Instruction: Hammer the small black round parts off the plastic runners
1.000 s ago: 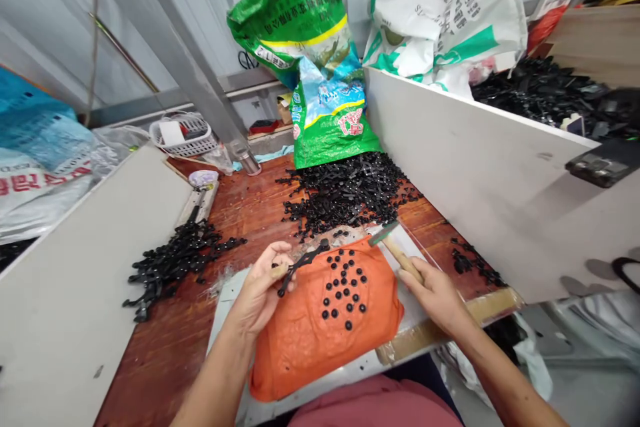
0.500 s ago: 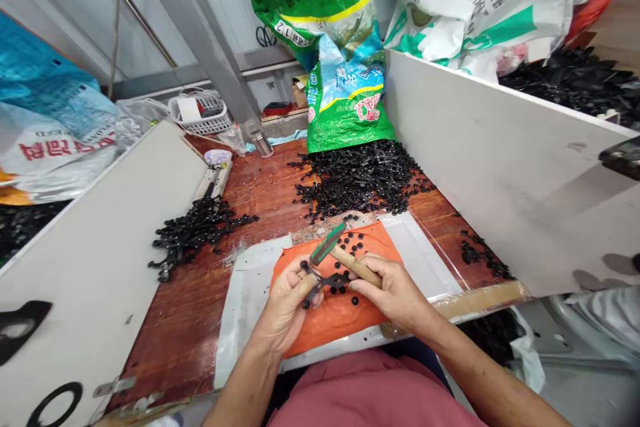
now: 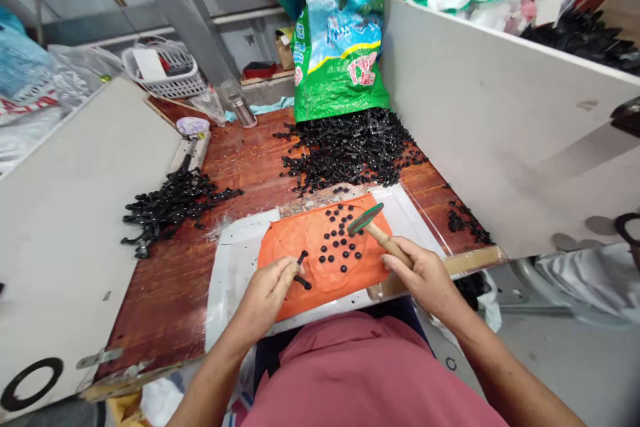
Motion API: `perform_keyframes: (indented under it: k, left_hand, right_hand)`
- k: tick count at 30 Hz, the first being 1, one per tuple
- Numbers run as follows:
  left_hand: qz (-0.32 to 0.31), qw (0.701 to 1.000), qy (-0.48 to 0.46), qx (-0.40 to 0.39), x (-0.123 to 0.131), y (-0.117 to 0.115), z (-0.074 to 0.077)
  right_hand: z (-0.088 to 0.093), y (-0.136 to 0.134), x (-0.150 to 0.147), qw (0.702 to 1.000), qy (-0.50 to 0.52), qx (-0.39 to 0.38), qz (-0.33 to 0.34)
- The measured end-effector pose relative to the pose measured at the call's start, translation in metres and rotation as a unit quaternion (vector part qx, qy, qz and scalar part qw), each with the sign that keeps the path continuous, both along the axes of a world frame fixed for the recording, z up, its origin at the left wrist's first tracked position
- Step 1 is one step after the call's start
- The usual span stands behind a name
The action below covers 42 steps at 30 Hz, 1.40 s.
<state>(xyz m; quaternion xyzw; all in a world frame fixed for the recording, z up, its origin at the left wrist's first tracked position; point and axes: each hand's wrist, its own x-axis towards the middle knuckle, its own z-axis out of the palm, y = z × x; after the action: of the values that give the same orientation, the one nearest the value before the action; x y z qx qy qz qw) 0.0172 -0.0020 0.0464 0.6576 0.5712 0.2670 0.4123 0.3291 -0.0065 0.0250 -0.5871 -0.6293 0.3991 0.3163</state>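
A black forked plastic part (image 3: 303,282) is pinched in my left hand (image 3: 270,290), its two knobbed ends sticking out past the fingers. My fingers hide the rest of it. My right hand (image 3: 423,273) is closed round the wooden handle of a hammer (image 3: 367,218) with a green head, raised over the right side of an orange cloth (image 3: 295,240). Several small round black pieces (image 3: 343,269) lie on the cloth between my hands.
A large heap of black parts (image 3: 350,150) spills from a green bag (image 3: 343,67) at the back. Another pile of black parts (image 3: 175,207) lies left. White boards flank the table, the right one (image 3: 490,127) and the left one (image 3: 75,213). A metal flask (image 3: 243,110) stands behind.
My hands have moved apart. The black part has shifted left with my left hand, and the hammer has moved right, away from it. The camera view has tilted down.
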Motion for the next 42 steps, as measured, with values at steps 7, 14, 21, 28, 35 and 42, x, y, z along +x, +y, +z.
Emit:
perform_keyframes:
  k: [7, 14, 21, 28, 35, 42]
  left_hand:
    - [-0.054, 0.989, 0.135, 0.023, 0.013, 0.002, -0.028]
    - [-0.067, 0.979, 0.185, 0.049, 0.020, 0.010, -0.032]
    - [-0.083, 0.960, 0.259, 0.061, 0.023, 0.009, -0.035]
    - [-0.109, 0.947, 0.298, 0.043, 0.023, 0.012, -0.034]
    - [-0.130, 0.924, 0.357, 0.036, 0.027, 0.013, -0.023]
    - [-0.124, 0.931, 0.343, 0.018, 0.029, 0.015, -0.021]
  right_hand:
    - [-0.039, -0.031, 0.036, 0.991, -0.116, -0.033, -0.055]
    - [-0.044, -0.032, 0.036, 0.986, -0.154, -0.033, -0.062]
    - [-0.043, -0.033, 0.036, 0.985, -0.153, -0.042, -0.065]
    - [-0.042, -0.033, 0.038, 0.987, -0.149, -0.033, -0.051]
    - [0.001, -0.026, 0.016, 0.973, -0.196, 0.121, 0.012]
    - [0.017, -0.015, -0.027, 0.947, -0.240, 0.166, 0.134]
